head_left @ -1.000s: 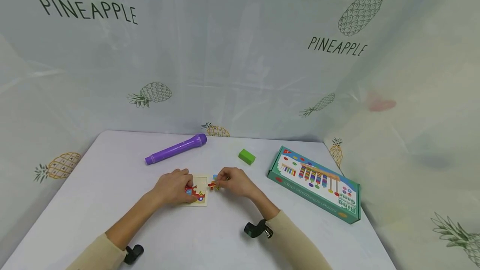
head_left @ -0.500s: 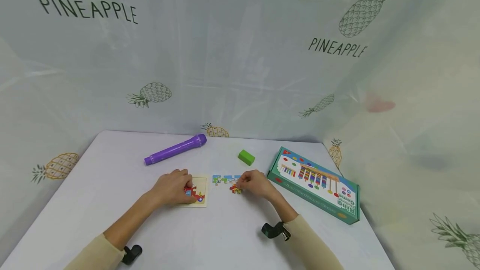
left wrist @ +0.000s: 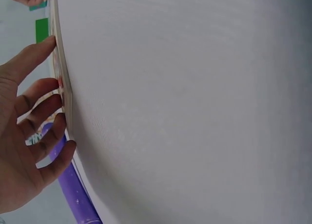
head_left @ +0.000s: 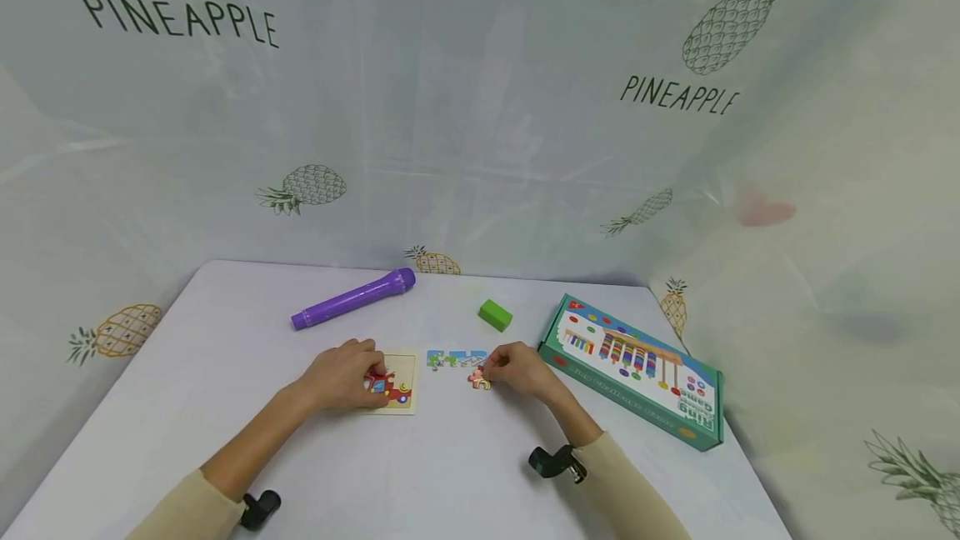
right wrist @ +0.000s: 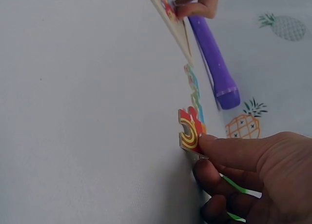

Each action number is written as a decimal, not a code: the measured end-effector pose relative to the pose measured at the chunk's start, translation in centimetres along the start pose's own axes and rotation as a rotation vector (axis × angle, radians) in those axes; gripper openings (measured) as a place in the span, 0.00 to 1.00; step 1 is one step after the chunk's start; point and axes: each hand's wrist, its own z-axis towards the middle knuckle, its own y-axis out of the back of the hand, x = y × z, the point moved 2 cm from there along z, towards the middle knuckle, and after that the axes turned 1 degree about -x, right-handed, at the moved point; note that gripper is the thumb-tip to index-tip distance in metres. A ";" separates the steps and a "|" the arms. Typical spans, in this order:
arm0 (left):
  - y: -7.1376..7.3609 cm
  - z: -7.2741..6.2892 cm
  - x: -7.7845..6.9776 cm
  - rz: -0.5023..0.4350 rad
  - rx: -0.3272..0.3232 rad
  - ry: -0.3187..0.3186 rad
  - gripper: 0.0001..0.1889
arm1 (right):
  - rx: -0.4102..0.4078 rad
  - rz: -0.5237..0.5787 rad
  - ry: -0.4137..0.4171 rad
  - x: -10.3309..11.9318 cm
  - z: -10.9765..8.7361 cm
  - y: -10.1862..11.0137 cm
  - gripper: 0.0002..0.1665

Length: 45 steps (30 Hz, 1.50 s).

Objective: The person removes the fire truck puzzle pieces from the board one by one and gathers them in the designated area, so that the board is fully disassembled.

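Observation:
A square wooden puzzle board (head_left: 403, 367) with red vehicle pieces in it lies under my left hand (head_left: 341, 377). The thumb and bent fingertips of that hand rest spread on the board, seen from the side in the left wrist view. My right hand (head_left: 521, 369) pinches a red puzzle piece (right wrist: 191, 131) with yellow arcs between thumb and forefinger, tilted up at the table surface. Just beyond that piece, a row of blue and green puzzle pieces (head_left: 456, 358) lies to the right of the board.
Behind the left hand lies a purple toy microphone (head_left: 352, 299). A green block (head_left: 495, 315) sits behind the right hand, and a green-edged game box (head_left: 630, 369) stands flat to the right. A pineapple-print curtain (head_left: 480, 107) hangs behind the white table (head_left: 420, 473).
My right hand has moved right with the red puzzle piece, away from the board to the right end of the row, uncovering the row. My left hand stays on the board.

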 end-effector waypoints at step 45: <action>0.8 -1.2 0.5 -0.050 -0.045 -0.013 0.28 | -0.075 0.024 0.068 1.5 1.2 -1.6 0.02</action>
